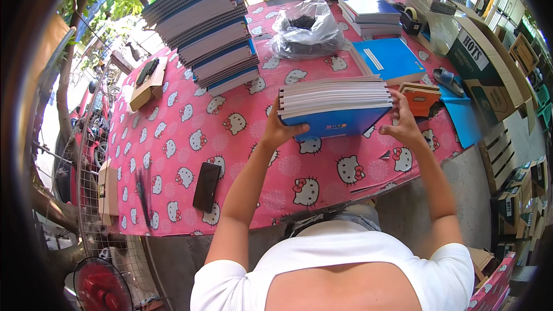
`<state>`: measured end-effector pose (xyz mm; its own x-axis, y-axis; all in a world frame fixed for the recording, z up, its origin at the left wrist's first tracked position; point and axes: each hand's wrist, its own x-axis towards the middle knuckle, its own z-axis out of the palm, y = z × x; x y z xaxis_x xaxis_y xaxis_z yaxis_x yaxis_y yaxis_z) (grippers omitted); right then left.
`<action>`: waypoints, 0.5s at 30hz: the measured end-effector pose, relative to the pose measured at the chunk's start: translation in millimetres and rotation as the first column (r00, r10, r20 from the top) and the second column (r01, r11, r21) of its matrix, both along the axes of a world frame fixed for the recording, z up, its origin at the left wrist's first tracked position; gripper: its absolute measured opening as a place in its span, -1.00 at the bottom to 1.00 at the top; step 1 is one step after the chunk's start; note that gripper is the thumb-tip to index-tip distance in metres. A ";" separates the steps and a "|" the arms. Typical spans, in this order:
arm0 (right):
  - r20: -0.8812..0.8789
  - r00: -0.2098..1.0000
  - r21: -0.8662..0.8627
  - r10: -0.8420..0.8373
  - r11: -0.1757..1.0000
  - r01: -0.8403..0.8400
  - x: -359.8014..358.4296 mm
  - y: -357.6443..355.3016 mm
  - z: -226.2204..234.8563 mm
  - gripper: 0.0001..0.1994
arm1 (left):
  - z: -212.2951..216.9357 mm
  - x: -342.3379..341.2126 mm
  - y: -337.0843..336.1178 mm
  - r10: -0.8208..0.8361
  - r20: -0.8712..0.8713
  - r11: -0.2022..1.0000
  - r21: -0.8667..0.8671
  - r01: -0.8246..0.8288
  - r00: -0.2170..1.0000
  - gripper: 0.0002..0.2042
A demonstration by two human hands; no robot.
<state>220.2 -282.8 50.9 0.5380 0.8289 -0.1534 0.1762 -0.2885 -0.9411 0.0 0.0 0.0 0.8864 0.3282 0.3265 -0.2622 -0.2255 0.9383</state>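
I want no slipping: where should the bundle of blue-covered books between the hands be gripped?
The bundle is thick and layered, its blue cover on the near side, so both ends seem best, approached from left and right and squeezed front to back.

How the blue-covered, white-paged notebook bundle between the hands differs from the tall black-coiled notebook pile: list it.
The blue-covered notebook bundle stands on edge; the tall black-coiled notebook pile is stacked flat. The bundle is far smaller than the towering pile. The bundle is between the left hand and right hand; the pile stands untouched. Both show white page edges and blue covers.
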 end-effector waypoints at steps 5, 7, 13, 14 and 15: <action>-0.011 1.000 0.496 0.011 0.868 -0.004 -12.8 55.5 -31.6 -0.22 | 0.6 6.0 -5.1 0.147 -0.049 0.961 -0.228 -0.155 0.988 -0.03; -0.027 1.000 0.537 0.013 0.844 0.004 -16.5 65.8 -33.0 -0.34 | -4.6 7.4 -13.6 0.184 -0.045 0.960 -0.207 -0.189 0.982 -0.04; -0.020 0.991 0.648 -0.131 0.753 0.112 -43.9 79.0 -12.7 -0.41 | 34.5 2.3 -21.8 0.270 -0.046 0.912 -0.309 -0.271 0.962 -0.32; -0.064 0.991 0.652 -0.119 0.747 0.132 -47.5 77.1 -7.6 -0.40 | 37.7 -1.0 -23.1 0.257 -0.042 0.924 -0.283 -0.258 0.966 -0.49; -0.071 0.990 0.642 -0.118 0.754 0.136 -48.4 76.6 -11.4 -0.40 | 33.6 -4.5 -19.6 0.258 -0.053 0.920 -0.291 -0.262 0.965 -0.49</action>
